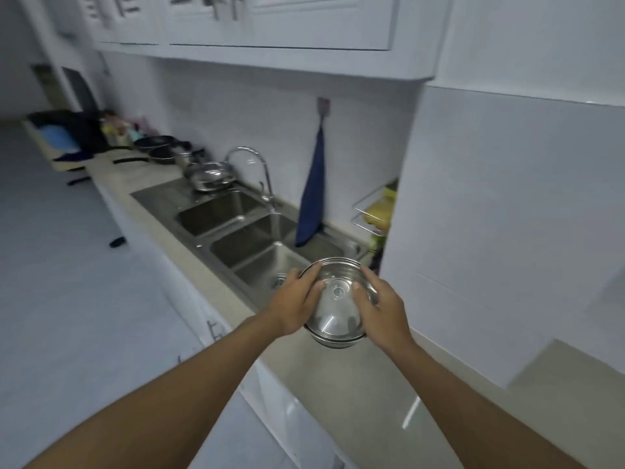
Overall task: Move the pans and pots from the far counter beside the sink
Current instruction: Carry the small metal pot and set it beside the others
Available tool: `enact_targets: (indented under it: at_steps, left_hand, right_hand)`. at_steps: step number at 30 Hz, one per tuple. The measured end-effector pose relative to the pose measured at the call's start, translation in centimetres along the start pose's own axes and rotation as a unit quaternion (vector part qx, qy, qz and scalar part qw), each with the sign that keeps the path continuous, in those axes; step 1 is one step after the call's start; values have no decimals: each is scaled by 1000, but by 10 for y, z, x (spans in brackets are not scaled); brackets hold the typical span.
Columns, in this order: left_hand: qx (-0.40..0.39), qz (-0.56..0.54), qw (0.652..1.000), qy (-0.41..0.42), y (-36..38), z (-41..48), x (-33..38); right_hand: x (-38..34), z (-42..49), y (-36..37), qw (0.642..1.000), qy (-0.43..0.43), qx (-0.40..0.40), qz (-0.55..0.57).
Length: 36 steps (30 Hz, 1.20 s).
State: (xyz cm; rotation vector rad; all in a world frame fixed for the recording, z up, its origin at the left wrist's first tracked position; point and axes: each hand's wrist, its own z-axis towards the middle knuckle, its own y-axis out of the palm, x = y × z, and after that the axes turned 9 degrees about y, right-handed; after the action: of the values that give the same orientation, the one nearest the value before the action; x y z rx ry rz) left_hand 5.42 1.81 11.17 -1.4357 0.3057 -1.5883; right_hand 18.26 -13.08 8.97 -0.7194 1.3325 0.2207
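Observation:
A shiny steel pot with its lid (pixel 338 308) is held between both hands over the near end of the beige counter (pixel 338 384), just past the near sink basin. My left hand (pixel 297 304) grips its left side and my right hand (pixel 380 308) grips its right side. Beyond the sink, another steel pot with a lid (pixel 210 176) stands on the drainboard. Behind it, on the far counter, lie dark frying pans (pixel 159 147) with black handles pointing left.
A double steel sink (pixel 236 225) with a curved tap (pixel 252 170) runs along the counter. A blue towel (pixel 311 198) hangs on the wall. A wire rack with bottles (pixel 377 211) stands by a white wall block on the right. White cabinets hang overhead.

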Motion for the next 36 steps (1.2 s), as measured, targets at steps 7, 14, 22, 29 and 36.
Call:
enact_targets:
  at_steps: [7, 14, 22, 29, 36]
  left_hand:
    - [61, 3, 994, -88, -65, -6, -86]
    - [93, 54, 979, -171, -127, 10, -155]
    - [139, 63, 964, -216, -194, 5, -223]
    - [143, 68, 962, -221, -267, -1, -306]
    - [135, 76, 967, -200, -362, -6, -389]
  right_hand:
    - [-26, 66, 112, 993, -37, -107, 16]
    - [-60, 130, 209, 979, -56, -196, 4]
    - [-98, 169, 316, 964, -86, -251, 8]
    - [-128, 190, 424, 962, -87, -260, 19]
    - [-180, 206, 535, 965, -97, -243, 15]
